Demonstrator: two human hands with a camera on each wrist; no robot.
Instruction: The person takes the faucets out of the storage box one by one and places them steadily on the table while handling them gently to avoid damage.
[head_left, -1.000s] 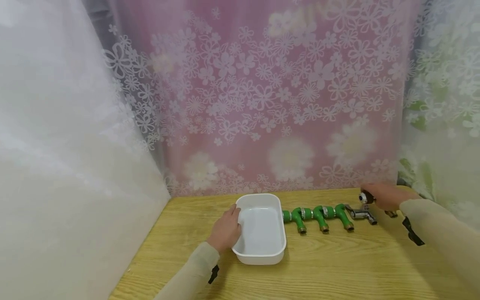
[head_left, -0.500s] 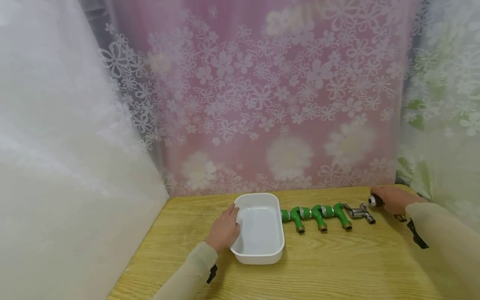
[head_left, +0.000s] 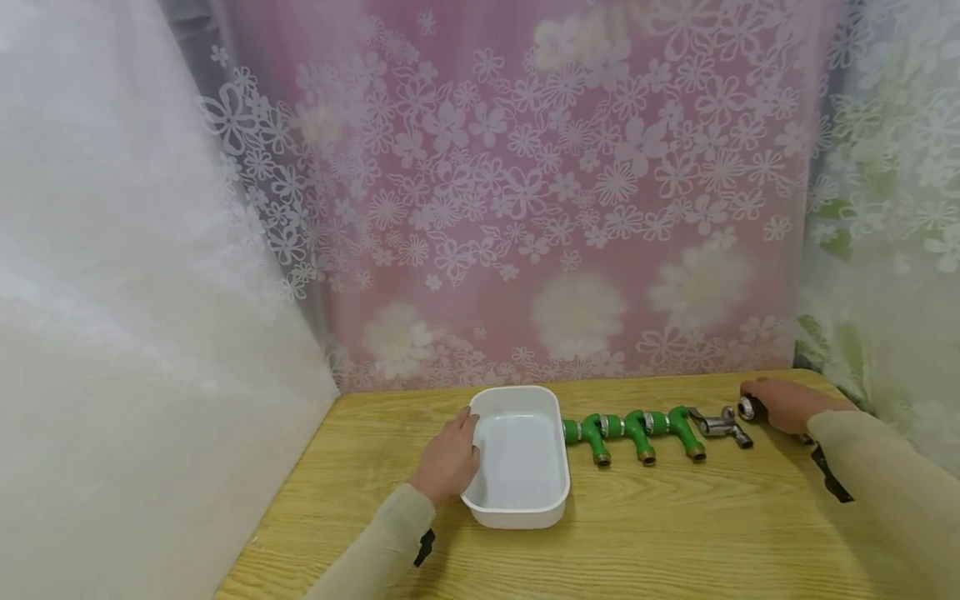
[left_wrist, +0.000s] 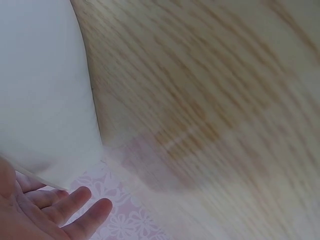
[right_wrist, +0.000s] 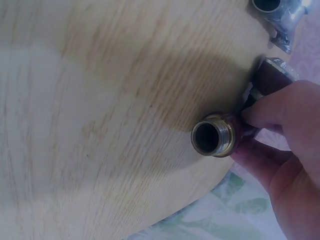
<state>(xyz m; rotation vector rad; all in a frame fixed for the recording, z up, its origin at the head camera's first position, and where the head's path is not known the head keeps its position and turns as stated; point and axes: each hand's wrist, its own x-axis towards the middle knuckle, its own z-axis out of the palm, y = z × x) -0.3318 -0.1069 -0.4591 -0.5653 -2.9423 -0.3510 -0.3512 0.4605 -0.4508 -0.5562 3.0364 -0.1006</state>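
Note:
A white rectangular basin (head_left: 521,458) stands on the wooden table, and my left hand (head_left: 450,457) rests on its left rim. In the left wrist view, the fingers (left_wrist: 86,220) of that hand are loosely spread by the basin's rim. At the right end of a row of taps, my right hand (head_left: 791,404) holds a dark reddish-brown tap (right_wrist: 240,129) between thumb and fingers. Its brass threaded mouth faces the right wrist camera; much of its body is hidden by the hand. Just left of it lies a chrome tap (head_left: 722,427).
Several green taps, among them one green tap (head_left: 641,437), lie in a line between the basin and the chrome tap. A pink floral curtain (head_left: 562,208) hangs behind the wooden table (head_left: 637,533). Pale sheets stand at the left and right sides.
My right hand has moved a little to the right and down with the dark tap, which now lies beyond the chrome tap. The left hand and basin have stayed put.

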